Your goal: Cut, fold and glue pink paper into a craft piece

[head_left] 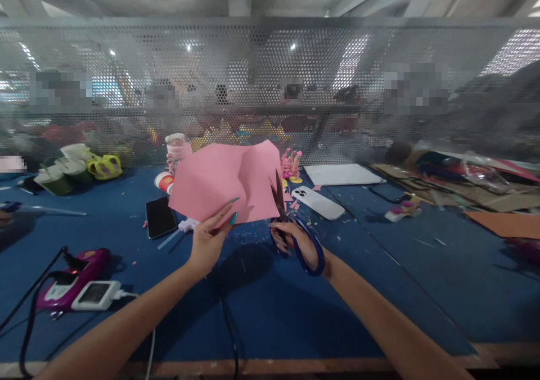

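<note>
A large pink sheet (211, 172), slightly creased near its middle, is held up above the blue table. My left hand (211, 239) pinches its lower edge, thumb in front. In my right hand (299, 239) is a pair of scissors (310, 250) with blue handles, fingers through the loops. The dark blades point upward and stand slightly apart at the sheet's right edge; whether they touch the paper I cannot tell. Behind the sheet, pink crafted figures (291, 163) and a pink bottle (178, 146) are partly hidden.
On the blue table (337, 312) lie a black phone (161, 217), a white phone (318, 202) and several paper scraps. A purple power strip (76, 279) with cables sits at left. Green cups (54, 177) stand farther back. A perforated metal screen (253, 87) closes the far side.
</note>
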`<state>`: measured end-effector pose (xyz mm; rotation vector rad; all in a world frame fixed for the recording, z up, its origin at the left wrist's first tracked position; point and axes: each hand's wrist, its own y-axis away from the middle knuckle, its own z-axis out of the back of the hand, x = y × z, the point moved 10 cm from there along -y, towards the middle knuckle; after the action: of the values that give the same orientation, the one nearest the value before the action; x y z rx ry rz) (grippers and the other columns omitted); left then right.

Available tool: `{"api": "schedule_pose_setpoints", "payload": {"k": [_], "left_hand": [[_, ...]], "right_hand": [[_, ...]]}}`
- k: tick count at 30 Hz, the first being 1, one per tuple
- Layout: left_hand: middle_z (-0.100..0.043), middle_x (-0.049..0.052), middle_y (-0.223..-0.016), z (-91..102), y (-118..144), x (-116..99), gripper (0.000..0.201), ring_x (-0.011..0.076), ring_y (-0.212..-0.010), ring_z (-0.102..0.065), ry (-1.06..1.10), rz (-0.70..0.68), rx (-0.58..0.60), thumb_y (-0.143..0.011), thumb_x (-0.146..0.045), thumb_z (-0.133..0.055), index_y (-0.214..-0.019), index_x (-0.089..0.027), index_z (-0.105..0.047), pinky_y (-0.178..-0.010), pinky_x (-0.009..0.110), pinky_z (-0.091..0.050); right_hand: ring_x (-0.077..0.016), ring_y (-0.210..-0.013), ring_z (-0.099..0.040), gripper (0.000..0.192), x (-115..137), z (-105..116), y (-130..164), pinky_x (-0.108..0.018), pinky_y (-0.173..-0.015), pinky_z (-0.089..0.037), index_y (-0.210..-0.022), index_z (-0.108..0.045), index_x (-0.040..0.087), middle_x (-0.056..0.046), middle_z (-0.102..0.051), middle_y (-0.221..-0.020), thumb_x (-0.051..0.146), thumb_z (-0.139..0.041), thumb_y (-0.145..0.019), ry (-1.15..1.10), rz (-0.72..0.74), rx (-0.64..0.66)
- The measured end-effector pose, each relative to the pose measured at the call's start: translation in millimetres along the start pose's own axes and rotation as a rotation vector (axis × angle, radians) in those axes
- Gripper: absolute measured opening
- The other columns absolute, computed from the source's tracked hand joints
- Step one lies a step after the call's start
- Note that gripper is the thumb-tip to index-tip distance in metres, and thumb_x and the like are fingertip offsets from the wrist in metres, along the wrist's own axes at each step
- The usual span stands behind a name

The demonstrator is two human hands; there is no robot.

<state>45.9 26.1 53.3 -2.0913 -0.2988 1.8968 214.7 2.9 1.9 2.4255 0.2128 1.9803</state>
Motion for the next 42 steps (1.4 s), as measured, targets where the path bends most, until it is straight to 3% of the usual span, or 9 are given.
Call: {"api": "schedule_pose_setpoints", "payload": {"k": [3, 10, 14, 16, 21, 25, 29, 34, 42], "left_hand": [[-0.070, 0.001, -0.084, 10.7, -5, -2, 0.028, 0.0164, -0.069, -0.064, -0.130, -0.074, -0.045, -0.064, -0.026, -0.068, -0.091, -0.021, -0.068, -0.066, 0.026, -0.054], [-0.070, -0.002, -0.065, 19.3, -9, -12, 0.028, 0.0118, -0.049, -0.057, -0.437, -0.223, -0.061, -0.069, -0.020, -0.059, -0.096, -0.025, -0.067, -0.059, 0.022, -0.050], [-0.071, 0.000, -0.079, 20.6, -9, -24, 0.025, 0.0170, -0.068, -0.063, -0.518, -0.302, -0.097, -0.068, -0.019, -0.059, -0.090, -0.027, -0.069, -0.078, 0.028, -0.048], [-0.070, 0.000, -0.086, 20.7, -10, -23, 0.024, 0.0195, -0.079, -0.063, -0.482, -0.294, -0.095, -0.068, -0.021, -0.061, -0.090, -0.027, -0.069, -0.084, 0.030, -0.046], [-0.069, 0.001, -0.091, 18.9, -15, -9, 0.030, 0.0190, -0.072, -0.065, -0.288, -0.174, -0.052, -0.069, -0.029, -0.062, -0.098, -0.024, -0.066, -0.072, 0.030, -0.053], [-0.069, 0.002, -0.092, 15.5, -12, -11, 0.027, 0.0188, -0.078, -0.065, -0.300, -0.219, -0.026, -0.069, -0.028, -0.064, -0.095, -0.022, -0.067, -0.077, 0.029, -0.051], [-0.070, 0.002, -0.087, 8.7, -9, -9, 0.027, 0.0177, -0.072, -0.065, -0.334, -0.232, 0.034, -0.070, -0.029, -0.062, -0.096, -0.021, -0.067, -0.075, 0.030, -0.052], [-0.067, 0.004, -0.098, 5.9, -7, -12, 0.027, 0.0205, -0.090, -0.062, -0.259, -0.207, 0.028, -0.069, -0.032, -0.063, -0.093, -0.020, -0.068, -0.084, 0.033, -0.050], [-0.063, 0.005, -0.109, -7.3, 1, 5, 0.041, 0.0226, -0.093, -0.061, 0.020, 0.043, 0.071, -0.061, -0.034, -0.069, -0.100, -0.019, -0.065, -0.074, 0.033, -0.055]], "right_hand": [[-0.0054, -0.033, -0.029, 0.028, -4, -12, 7, -0.018, -0.031, -0.023, -0.053, -0.046, 0.017, 0.007, -0.036, -0.040, 0.042, -0.048, -0.067, -0.017, -0.149, 0.136], [-0.0073, -0.034, -0.033, 0.043, -4, -11, 21, -0.018, -0.032, -0.025, -0.055, -0.050, 0.015, 0.002, -0.041, -0.042, 0.041, -0.027, -0.080, -0.035, -0.383, 0.231], [-0.0080, -0.035, -0.031, 0.055, -2, -24, 40, -0.018, -0.031, -0.024, -0.057, -0.052, 0.014, 0.002, -0.037, -0.043, 0.052, -0.018, -0.079, -0.134, -0.578, 0.470], [-0.0083, -0.035, -0.030, 0.058, 0, -27, 45, -0.019, -0.030, -0.025, -0.058, -0.053, 0.013, 0.001, -0.039, -0.043, 0.055, -0.019, -0.078, -0.102, -0.586, 0.529], [-0.0078, -0.033, -0.033, 0.047, 4, -15, 24, -0.020, -0.031, -0.032, -0.054, -0.052, 0.014, 0.001, -0.043, -0.043, 0.048, -0.029, -0.078, 0.011, -0.335, 0.319], [-0.0068, -0.031, -0.035, 0.038, 5, 0, 10, -0.019, -0.031, -0.033, -0.054, -0.050, 0.016, 0.003, -0.045, -0.041, 0.046, -0.040, -0.074, 0.066, -0.179, 0.140], [-0.0057, -0.029, -0.032, 0.037, 0, 14, 8, -0.018, -0.029, -0.028, -0.052, -0.047, 0.017, 0.005, -0.041, -0.037, 0.047, -0.042, -0.073, 0.078, -0.214, 0.004], [-0.0048, -0.027, -0.030, 0.037, 0, 18, 10, -0.017, -0.029, -0.026, -0.051, -0.044, 0.018, 0.006, -0.038, -0.035, 0.046, -0.040, -0.074, 0.083, -0.247, -0.071], [-0.0049, -0.029, -0.033, 0.034, 8, 21, 3, -0.018, -0.032, -0.027, -0.051, -0.044, 0.018, 0.007, -0.037, -0.035, 0.047, -0.047, -0.069, 0.080, -0.087, -0.138]]}}
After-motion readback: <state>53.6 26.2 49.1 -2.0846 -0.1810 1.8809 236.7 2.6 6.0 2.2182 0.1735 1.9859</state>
